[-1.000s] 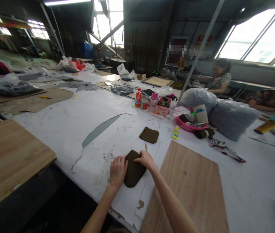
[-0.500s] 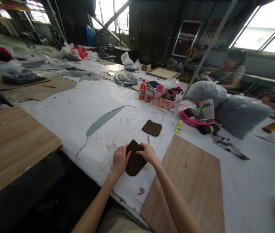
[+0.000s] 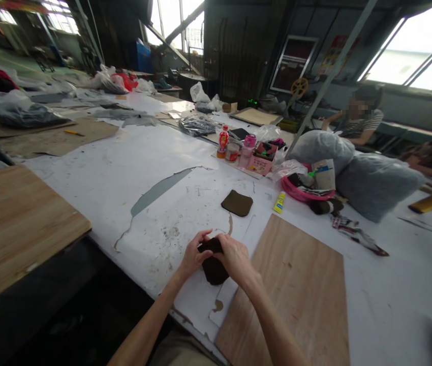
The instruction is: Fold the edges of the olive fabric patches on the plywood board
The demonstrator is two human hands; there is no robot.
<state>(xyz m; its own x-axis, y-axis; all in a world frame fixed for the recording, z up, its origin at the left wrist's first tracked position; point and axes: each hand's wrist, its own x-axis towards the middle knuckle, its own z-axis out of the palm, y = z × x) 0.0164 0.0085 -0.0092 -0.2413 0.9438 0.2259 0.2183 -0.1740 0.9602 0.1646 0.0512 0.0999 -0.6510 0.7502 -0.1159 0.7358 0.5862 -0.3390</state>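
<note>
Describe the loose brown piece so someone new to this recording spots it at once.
On the white table, find the wooden board, then the yellow tube just beyond its far left corner. Left of the tube lies the loose piece, brown and roughly four-sided. Unlike the held piece, which the left hand and right hand grip, it lies flat, untouched by either.

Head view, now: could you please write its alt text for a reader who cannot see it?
A person's left hand and right hand hold a dark brown piece at its far end over a white table. A second brown piece lies beyond them; a wooden board lies to the right, with a yellow tube just past its far corner.
</note>
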